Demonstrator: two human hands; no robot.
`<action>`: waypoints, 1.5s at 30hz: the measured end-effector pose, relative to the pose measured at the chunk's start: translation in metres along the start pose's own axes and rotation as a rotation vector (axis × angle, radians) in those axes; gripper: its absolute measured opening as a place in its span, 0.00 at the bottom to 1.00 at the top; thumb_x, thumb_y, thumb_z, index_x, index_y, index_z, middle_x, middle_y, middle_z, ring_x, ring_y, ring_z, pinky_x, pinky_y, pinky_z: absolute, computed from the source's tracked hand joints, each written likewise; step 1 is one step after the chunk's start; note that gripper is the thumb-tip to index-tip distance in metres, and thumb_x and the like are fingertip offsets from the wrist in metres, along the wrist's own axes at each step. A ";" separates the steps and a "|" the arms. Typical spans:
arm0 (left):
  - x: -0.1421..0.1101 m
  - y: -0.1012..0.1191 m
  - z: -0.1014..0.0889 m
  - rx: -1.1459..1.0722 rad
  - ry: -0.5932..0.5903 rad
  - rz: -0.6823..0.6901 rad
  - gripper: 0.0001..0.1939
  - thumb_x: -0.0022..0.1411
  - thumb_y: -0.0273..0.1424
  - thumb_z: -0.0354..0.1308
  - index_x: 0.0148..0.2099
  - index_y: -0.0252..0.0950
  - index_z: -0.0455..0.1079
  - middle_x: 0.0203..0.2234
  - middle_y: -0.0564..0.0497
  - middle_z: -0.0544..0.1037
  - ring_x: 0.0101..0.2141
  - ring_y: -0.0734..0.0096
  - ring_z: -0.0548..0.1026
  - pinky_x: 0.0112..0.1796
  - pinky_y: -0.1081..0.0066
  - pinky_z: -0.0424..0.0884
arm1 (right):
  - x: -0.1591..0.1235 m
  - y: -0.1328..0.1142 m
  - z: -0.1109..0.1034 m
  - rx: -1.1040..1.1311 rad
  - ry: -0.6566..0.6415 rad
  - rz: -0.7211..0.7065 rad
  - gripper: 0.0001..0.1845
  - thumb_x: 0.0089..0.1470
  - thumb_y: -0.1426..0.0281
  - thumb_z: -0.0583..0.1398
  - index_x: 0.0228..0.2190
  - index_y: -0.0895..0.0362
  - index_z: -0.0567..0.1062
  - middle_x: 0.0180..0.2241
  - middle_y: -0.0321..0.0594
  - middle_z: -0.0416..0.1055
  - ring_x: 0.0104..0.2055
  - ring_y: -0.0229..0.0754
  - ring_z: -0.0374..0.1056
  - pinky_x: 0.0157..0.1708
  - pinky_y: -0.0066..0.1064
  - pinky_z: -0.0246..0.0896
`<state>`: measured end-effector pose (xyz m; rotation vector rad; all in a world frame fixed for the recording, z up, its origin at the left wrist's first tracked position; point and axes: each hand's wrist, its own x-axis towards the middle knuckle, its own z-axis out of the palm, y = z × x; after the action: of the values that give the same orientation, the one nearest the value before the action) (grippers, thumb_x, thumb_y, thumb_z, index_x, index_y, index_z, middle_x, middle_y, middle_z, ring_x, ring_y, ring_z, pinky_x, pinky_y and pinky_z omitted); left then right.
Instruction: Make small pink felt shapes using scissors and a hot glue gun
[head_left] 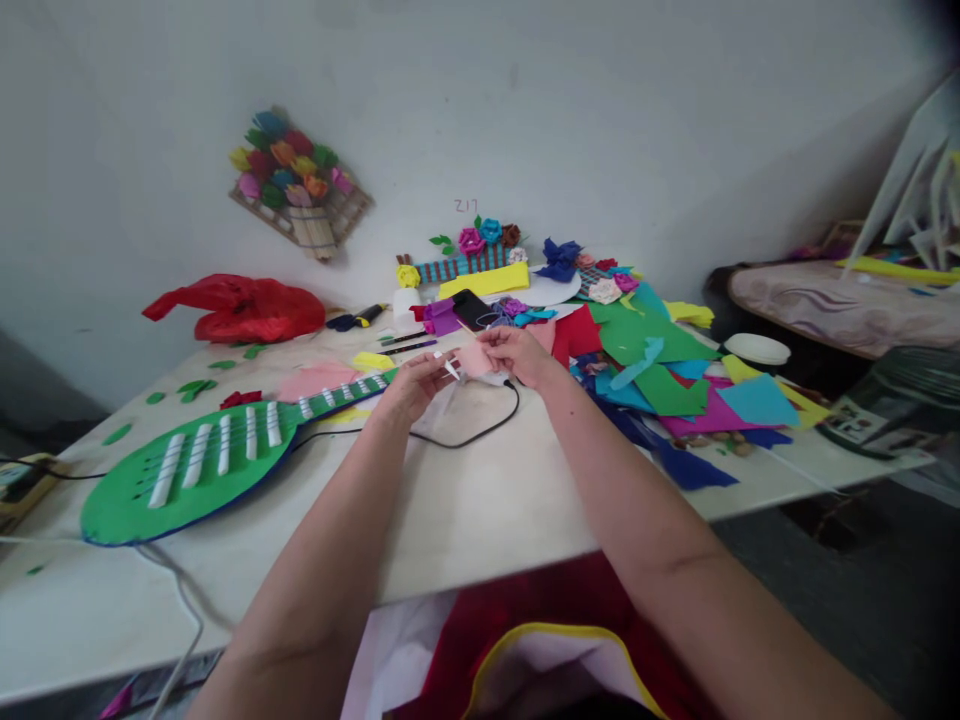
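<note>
One pink paper piece (474,359) is held above the counter (480,500), its edge pinched in the grip of the right hand (517,355), thumb and fingers closed on it. The left hand (424,382), just beside it at nine o'clock, has its fingers closed around one small white pointed piece (451,369); what that piece is, I cannot tell. Taking the pink paper as the centre of the dial, one black cable (480,440) loops below it at six o'clock. One dark phone (471,308) lies near at twelve, and beyond it one yellow strip (484,280) and one striped panel (457,266) with five paper flowers about it: yellow, magenta, blue, brown and white. Between eight and nine o'clock lies one green guitar shape (247,475), five white bars across its body. One red plastic bag (259,312) sits between nine and ten. At three o'clock spreads a heap of coloured paper (664,345), its pieces overlapping too much to count, with one white dish (757,348) past it and one glass jar (892,405) farther out. High at ten o'clock, one bouquet of paper tulips (300,180) hangs on the wall (637,110).
</note>
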<state>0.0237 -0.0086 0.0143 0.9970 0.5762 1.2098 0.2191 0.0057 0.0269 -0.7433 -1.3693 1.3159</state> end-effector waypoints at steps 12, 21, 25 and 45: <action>0.000 -0.001 -0.003 0.124 -0.031 -0.116 0.10 0.42 0.26 0.68 0.28 0.32 0.71 0.24 0.50 0.76 0.25 0.73 0.73 0.33 0.68 0.71 | -0.006 0.000 0.014 -0.147 -0.105 0.047 0.15 0.38 0.74 0.61 0.34 0.59 0.72 0.21 0.30 0.66 0.18 0.28 0.56 0.18 0.23 0.50; -0.001 0.000 -0.001 0.198 0.015 -0.055 0.11 0.39 0.29 0.69 0.22 0.32 0.69 0.20 0.51 0.73 0.23 0.76 0.71 0.29 0.72 0.70 | -0.003 0.006 0.014 -0.191 -0.069 0.056 0.25 0.40 0.69 0.64 0.43 0.57 0.71 0.24 0.32 0.67 0.22 0.31 0.61 0.19 0.23 0.54; -0.001 0.000 0.000 0.229 0.027 -0.061 0.12 0.37 0.29 0.70 0.24 0.32 0.70 0.20 0.52 0.73 0.22 0.76 0.70 0.29 0.71 0.69 | -0.003 0.007 0.019 -0.251 -0.046 0.110 0.18 0.36 0.67 0.67 0.33 0.60 0.74 0.22 0.34 0.69 0.24 0.32 0.63 0.22 0.23 0.55; 0.001 0.003 -0.004 0.194 0.150 0.034 0.13 0.37 0.33 0.69 0.26 0.33 0.72 0.27 0.48 0.76 0.29 0.71 0.72 0.33 0.70 0.67 | 0.003 0.016 0.016 -0.282 0.163 0.086 0.07 0.38 0.70 0.65 0.23 0.59 0.73 0.17 0.34 0.67 0.17 0.32 0.60 0.17 0.24 0.55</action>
<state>0.0192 -0.0058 0.0146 1.0880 0.8095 1.2842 0.1996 0.0066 0.0148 -1.0872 -1.4182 1.1119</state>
